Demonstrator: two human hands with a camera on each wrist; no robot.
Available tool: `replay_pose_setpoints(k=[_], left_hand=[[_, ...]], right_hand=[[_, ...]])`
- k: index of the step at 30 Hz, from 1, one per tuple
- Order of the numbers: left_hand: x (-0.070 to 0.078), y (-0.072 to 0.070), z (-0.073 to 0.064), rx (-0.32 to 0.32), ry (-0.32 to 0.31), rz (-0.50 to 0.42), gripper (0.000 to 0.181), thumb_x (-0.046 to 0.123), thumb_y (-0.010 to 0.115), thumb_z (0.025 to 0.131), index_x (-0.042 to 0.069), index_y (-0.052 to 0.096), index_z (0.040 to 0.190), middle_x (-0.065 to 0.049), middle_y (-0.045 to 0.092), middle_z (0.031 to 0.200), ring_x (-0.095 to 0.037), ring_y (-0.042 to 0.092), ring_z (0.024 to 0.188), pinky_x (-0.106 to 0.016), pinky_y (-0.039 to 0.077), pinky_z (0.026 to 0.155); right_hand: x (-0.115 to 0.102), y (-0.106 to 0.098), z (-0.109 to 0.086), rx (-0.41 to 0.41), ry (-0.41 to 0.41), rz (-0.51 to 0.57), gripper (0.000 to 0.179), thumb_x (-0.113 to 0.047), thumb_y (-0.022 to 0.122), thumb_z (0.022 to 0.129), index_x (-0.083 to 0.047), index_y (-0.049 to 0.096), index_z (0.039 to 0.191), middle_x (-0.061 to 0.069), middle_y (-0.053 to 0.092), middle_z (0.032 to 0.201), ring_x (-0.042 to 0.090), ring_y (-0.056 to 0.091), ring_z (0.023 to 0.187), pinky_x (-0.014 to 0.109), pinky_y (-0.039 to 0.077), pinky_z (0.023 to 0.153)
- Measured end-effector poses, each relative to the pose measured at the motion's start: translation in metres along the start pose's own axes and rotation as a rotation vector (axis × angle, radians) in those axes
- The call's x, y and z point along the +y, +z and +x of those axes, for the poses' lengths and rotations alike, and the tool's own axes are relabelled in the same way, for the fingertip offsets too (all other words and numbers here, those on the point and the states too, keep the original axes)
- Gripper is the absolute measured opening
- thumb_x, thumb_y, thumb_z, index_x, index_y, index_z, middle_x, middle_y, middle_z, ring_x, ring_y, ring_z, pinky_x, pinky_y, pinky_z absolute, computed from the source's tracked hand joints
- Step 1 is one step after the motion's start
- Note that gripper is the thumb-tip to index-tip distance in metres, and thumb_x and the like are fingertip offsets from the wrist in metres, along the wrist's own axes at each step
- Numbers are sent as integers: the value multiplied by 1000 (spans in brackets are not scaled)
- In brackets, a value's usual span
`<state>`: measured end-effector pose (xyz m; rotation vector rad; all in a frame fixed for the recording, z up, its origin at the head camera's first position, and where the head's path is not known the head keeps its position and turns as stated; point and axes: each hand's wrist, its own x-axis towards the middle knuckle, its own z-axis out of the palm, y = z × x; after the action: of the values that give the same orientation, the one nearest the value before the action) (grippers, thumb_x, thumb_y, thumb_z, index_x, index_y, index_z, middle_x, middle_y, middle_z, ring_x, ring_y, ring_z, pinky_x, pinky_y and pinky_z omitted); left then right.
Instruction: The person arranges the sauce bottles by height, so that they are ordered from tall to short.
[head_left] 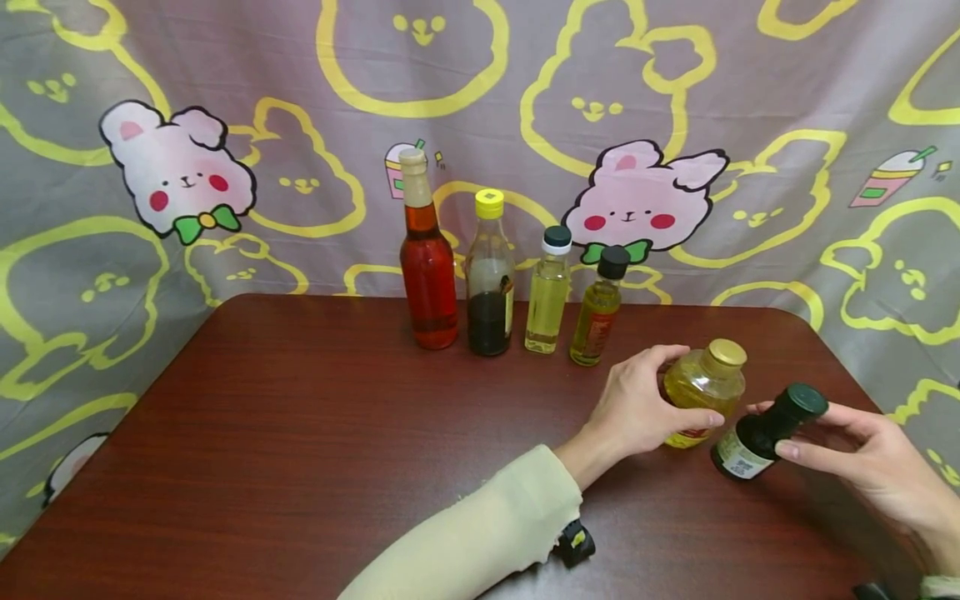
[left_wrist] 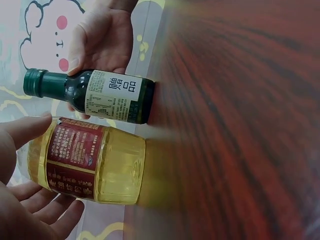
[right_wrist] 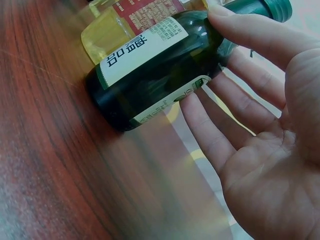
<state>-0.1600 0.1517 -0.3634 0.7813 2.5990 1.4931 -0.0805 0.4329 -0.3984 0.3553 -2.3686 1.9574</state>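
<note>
My left hand (head_left: 637, 404) holds a squat bottle of yellow oil (head_left: 701, 392) with a gold cap, thumb on one side and fingers round the other. Its red label (left_wrist: 75, 155) shows in the left wrist view. Just to the right, my right hand (head_left: 877, 458) grips a small dark green bottle (head_left: 765, 433) by its shoulder between thumb and fingers. This bottle leans, its green cap (left_wrist: 34, 82) toward the right hand and its base close over the table. A white label with printed characters (right_wrist: 145, 47) faces the oil bottle.
Along the back of the brown table (head_left: 300, 433) stand a tall bottle of red liquid (head_left: 429, 275), a yellow-capped bottle of dark liquid (head_left: 489, 308), a clear bottle of pale oil (head_left: 547, 300) and a small black-capped oil bottle (head_left: 597, 321). A patterned curtain (head_left: 285, 83) hangs behind.
</note>
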Motion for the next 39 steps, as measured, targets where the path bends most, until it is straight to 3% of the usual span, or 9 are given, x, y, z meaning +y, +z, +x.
replay_pose_setpoints(k=[11,19,29,35,39], left_hand=[[1,3,-1,-44,-9,37,79,39,96,78,28,57,145,15,68,135,1,64,118,-18,51,99],[2,0,-2,-42,-26,50,80,37,96,78,28,54,145,14,67,136,-1,63,120,-21,51,101],[2,-2,-3,-24,-59,56,80,36,97,76,29,53,143,13,67,137,-4,64,122,-25,52,104],[5,1,1,-32,-60,81,78,38,96,77,30,53,142,13,68,134,-5,64,120,-24,52,101],[7,5,2,-24,-50,110,78,41,96,76,30,54,140,14,68,132,-4,64,118,-22,52,98]], right_hand=[[4,-2,-2,-31,-6,82,57,28,54,93,4,60,145,-1,77,133,6,73,120,20,61,87],[-1,1,4,-28,38,-80,52,20,59,97,10,52,147,-5,76,132,4,73,118,19,61,86],[-4,6,10,-15,58,-89,50,18,62,96,11,54,144,-3,78,129,5,75,116,21,61,85],[-3,2,6,-18,37,-27,52,22,59,95,13,52,146,1,78,130,8,75,117,21,61,88],[-1,-2,2,-19,33,-30,53,22,59,95,11,53,147,-2,77,131,6,74,117,20,60,87]])
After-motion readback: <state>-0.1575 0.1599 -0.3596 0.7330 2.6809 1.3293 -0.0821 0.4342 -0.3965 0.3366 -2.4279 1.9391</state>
